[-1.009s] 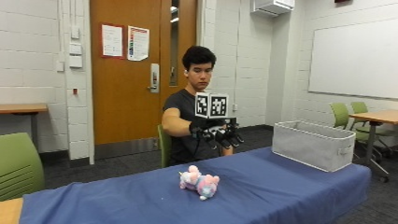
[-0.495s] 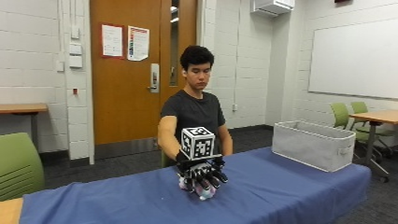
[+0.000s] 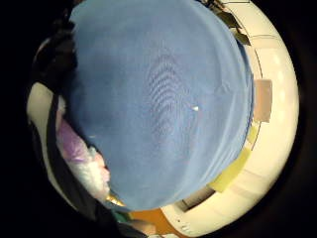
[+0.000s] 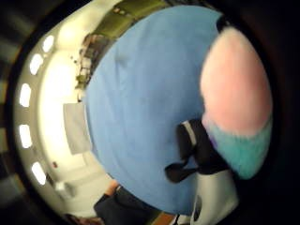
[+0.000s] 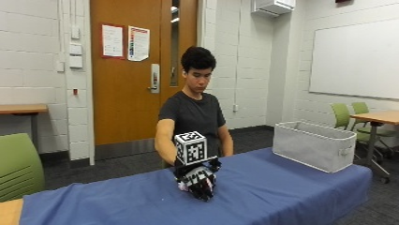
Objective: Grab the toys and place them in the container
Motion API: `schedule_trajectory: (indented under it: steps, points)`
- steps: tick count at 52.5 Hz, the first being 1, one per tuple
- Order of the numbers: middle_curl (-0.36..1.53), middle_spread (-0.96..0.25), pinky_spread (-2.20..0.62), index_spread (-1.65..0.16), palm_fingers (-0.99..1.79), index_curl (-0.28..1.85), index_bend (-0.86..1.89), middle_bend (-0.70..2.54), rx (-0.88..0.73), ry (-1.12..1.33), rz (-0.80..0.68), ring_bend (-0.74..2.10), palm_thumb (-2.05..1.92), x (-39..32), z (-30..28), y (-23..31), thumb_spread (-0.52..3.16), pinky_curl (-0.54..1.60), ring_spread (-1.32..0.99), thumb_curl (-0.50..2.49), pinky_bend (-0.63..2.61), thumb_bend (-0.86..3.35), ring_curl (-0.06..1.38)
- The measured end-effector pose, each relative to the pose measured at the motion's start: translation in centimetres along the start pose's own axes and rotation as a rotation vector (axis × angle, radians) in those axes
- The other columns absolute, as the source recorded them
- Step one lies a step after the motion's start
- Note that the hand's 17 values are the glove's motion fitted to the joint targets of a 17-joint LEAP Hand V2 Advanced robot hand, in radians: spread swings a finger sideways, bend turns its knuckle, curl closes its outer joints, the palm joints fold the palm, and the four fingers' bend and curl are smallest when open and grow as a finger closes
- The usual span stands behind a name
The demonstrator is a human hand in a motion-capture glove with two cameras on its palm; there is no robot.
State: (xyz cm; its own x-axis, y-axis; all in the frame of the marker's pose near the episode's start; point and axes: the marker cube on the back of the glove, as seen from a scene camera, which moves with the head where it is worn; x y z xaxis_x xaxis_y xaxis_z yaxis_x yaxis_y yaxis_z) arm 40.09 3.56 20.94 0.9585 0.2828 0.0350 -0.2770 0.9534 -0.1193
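The gloved right hand [image 5: 198,182] was down on the blue tablecloth [image 5: 280,197], covering the plush toy [image 4: 234,98], whose pink and teal fur lay close against the palm (only a sliver of it [image 5: 181,186] peeked out in the outside view). Whether the fingers had closed round it could not be told from these views. To do the grasp well, I judged the fingers should wrap the soft body fully before lifting toward the grey container [image 5: 314,145], which stood well apart at the table's far end.
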Motion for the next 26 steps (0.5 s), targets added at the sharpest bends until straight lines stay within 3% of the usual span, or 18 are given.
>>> schedule_trajectory:
  steps: [6,10,26]
  points:
    - [0.28,-0.24,-0.28,-0.36,0.71,0.52,0.76,0.33,0.145,0.096,-0.002,0.59,0.48,-1.1,-0.7,0.5,1.27,0.28,-0.41,0.35,0.82,0.23,0.31]
    - [0.29,-0.29,-0.35,-0.35,0.85,0.55,0.69,0.35,0.198,0.143,-0.022,0.7,0.56,-1.8,-1.2,0.5,1.22,0.31,-0.45,0.4,0.89,0.25,0.34]
    - [0.46,-0.41,-0.47,-0.4,1.27,0.73,0.6,0.65,0.004,0.142,-0.068,1.11,0.63,-3.9,-2.3,0.9,0.99,0.35,-0.42,0.59,0.83,0.25,0.51]
